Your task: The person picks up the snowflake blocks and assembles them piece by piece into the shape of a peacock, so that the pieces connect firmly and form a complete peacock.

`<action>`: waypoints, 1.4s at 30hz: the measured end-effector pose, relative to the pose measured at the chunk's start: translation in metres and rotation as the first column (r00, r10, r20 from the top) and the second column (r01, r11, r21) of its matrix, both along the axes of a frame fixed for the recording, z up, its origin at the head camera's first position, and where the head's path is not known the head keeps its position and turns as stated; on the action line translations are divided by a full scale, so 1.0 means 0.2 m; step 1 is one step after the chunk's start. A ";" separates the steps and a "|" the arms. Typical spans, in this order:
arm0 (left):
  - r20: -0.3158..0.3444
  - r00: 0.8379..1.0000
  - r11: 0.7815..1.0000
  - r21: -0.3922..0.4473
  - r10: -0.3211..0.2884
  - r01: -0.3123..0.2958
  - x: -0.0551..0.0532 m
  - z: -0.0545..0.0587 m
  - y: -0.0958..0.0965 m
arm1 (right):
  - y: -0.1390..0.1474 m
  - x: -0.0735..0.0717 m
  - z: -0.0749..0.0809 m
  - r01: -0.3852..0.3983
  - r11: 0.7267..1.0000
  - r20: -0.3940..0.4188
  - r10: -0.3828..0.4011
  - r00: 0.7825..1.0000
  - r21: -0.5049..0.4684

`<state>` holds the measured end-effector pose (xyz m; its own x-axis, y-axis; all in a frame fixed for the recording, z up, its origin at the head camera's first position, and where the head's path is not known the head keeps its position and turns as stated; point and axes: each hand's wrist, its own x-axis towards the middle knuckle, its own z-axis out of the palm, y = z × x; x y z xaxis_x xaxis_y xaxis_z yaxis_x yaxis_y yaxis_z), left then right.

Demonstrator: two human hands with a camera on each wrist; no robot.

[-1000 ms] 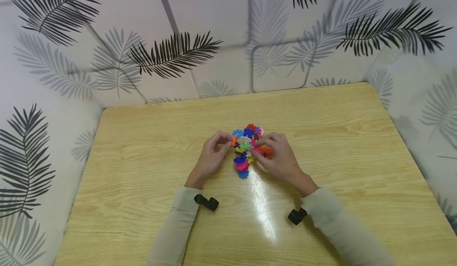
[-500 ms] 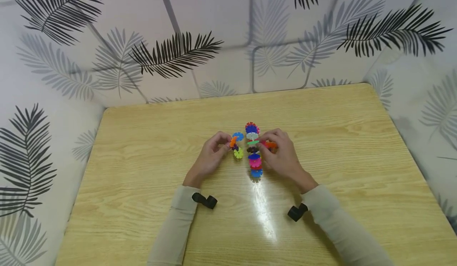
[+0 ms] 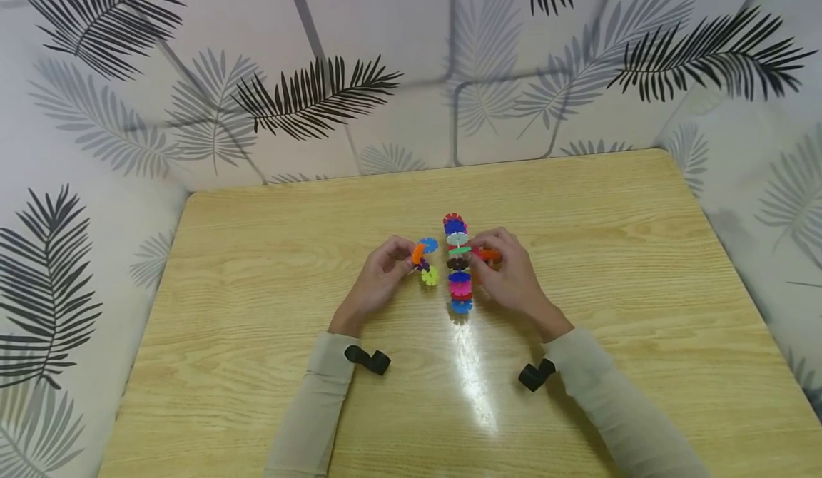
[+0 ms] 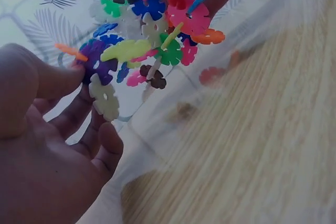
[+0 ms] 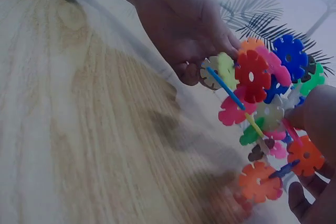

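Observation:
My left hand [image 3: 377, 282] pinches a small cluster of notched plastic snowflake discs, among them a light blue disc [image 3: 428, 245] and a yellow disc [image 3: 429, 276]. In the left wrist view, the thumb is against its purple disc [image 4: 98, 62]. My right hand [image 3: 511, 275] holds a larger build of interlocking snowflake discs [image 3: 459, 287], a many-coloured row in the head view. Orange discs [image 3: 491, 255] stick out on its right side, partly behind the fingers. Between cluster and build there is a narrow gap in the head view. Fingers hide part of both.
A light wood-grain table [image 3: 270, 307] spreads beneath both hands. White leaf-patterned covering [image 3: 411, 121] rises behind it and at the sides. Black wrist cameras [image 3: 369, 359] sit on the beige sleeves [image 3: 308, 421].
The larger build has come away to the right from the small cluster, which it overlapped a second ago. It has turned into a straighter row. My left hand has barely moved.

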<state>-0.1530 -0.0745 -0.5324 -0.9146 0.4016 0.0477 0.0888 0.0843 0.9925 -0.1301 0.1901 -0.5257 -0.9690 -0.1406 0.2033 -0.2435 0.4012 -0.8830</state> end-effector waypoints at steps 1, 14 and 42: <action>-0.004 1.000 1.000 0.000 -0.029 0.029 0.00 0.00 -0.01 | 0.00 0.00 0.00 -0.009 1.000 -0.002 0.009 1.000 -0.004; 0.002 0.970 0.969 0.034 -0.244 0.244 -0.01 0.01 -0.03 | 0.03 -0.01 -0.01 -0.082 0.996 0.000 0.082 0.997 -0.034; 0.206 0.951 0.921 0.360 -0.230 0.145 0.02 -0.03 0.01 | 0.02 -0.01 -0.04 -0.060 0.997 0.020 0.061 0.998 -0.043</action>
<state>-0.1486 -0.0723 -0.5388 -0.8248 0.5654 0.0000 -0.1737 -0.2534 0.9516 -0.1313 0.1937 -0.5339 -0.9630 -0.1911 0.1899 -0.2475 0.3487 -0.9040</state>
